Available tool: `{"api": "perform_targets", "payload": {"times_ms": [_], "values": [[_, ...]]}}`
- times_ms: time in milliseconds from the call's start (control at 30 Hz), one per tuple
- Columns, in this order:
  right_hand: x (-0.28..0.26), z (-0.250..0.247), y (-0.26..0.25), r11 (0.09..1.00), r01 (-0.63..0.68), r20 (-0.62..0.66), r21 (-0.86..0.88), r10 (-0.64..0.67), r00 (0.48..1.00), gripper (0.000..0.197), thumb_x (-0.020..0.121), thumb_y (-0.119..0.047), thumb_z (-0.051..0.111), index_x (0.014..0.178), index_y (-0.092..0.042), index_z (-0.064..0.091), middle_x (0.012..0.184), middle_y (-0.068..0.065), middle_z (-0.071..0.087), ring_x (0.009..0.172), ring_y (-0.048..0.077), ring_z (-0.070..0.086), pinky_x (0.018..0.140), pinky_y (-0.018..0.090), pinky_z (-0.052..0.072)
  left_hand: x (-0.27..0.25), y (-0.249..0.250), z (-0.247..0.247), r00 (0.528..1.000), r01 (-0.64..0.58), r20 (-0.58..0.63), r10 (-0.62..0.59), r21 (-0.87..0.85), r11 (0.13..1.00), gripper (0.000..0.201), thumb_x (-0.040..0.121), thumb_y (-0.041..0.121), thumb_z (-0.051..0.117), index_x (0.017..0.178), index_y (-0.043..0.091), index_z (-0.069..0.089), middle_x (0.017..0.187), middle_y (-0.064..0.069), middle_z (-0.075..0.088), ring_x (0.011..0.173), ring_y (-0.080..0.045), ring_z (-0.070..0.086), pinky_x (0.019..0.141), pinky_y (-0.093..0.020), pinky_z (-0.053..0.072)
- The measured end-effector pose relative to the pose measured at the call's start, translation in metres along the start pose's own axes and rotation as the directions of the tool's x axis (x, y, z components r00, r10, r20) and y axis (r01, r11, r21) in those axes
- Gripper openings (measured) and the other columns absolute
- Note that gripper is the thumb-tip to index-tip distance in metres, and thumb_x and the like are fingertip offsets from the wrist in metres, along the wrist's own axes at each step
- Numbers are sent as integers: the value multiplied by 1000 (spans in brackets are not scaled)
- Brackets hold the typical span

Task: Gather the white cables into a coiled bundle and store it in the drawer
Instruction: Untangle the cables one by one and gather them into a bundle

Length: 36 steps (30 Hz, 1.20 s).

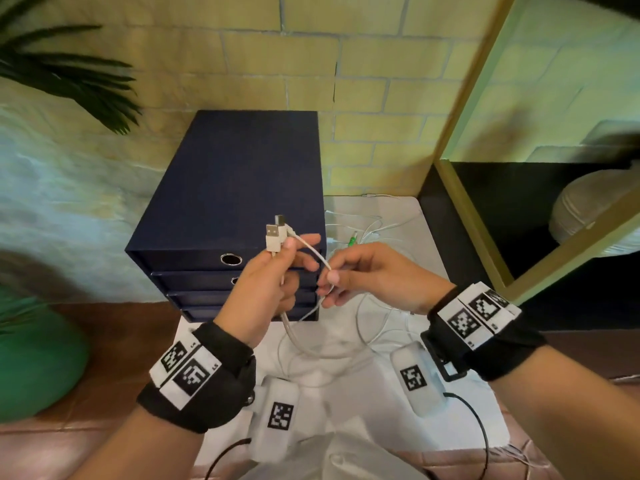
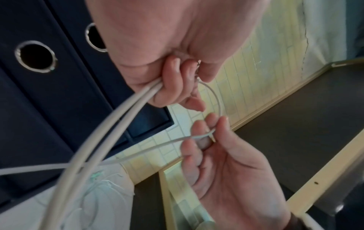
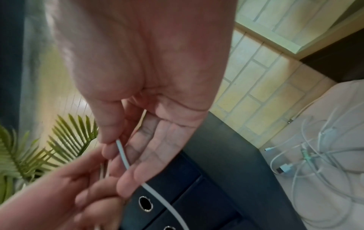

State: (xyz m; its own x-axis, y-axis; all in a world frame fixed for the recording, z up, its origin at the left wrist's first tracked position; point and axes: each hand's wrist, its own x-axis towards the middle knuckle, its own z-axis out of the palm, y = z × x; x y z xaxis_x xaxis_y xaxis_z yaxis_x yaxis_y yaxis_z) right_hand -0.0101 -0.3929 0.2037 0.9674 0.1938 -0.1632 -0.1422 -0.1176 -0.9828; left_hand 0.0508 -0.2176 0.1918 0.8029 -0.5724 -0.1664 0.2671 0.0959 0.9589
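My left hand grips white cables in front of the dark blue drawer unit; two USB plugs stick up above its fingers. In the left wrist view two thick strands run out of the curled fingers. My right hand pinches one thin white strand between thumb and forefinger, close to the left hand. More white cables lie tangled on the white cloth to the right of the unit. All drawers appear closed, with round metal pull holes.
A gold-framed mirror leans against the brick wall at right. Green plant fronds hang at the upper left, and a green rounded object sits on the brown floor. One cable in the tangle has a green plug.
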Motion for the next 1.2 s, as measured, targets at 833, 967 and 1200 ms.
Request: {"api": "perform_targets", "payload": {"times_ms": [833,967,1200], "values": [[-3,-2,-10,951,-18,-54,-309,1,999,23,91,-17,59,87,4,67,74,21,60,60,8,53,55,16,42,-2,26,19,992,-18,128,18,2,1000,57,83,59,32,81,13,66,56,4,48,48,-8,29,49,-28,15],[0,-2,-10,946,-17,-62,-324,-3,998,22,91,-18,60,87,2,68,72,19,61,59,7,53,54,15,42,1,27,16,987,-3,163,3,4,1000,63,83,58,27,88,9,67,57,3,50,49,-8,34,48,-25,24],[4,7,-10,950,-8,-62,-313,-12,998,23,92,-23,57,79,-7,67,62,3,56,57,4,49,55,13,37,2,28,9,984,15,180,-10,-24,1000,51,80,61,33,69,12,46,57,2,34,49,-9,29,47,-21,27]]}}
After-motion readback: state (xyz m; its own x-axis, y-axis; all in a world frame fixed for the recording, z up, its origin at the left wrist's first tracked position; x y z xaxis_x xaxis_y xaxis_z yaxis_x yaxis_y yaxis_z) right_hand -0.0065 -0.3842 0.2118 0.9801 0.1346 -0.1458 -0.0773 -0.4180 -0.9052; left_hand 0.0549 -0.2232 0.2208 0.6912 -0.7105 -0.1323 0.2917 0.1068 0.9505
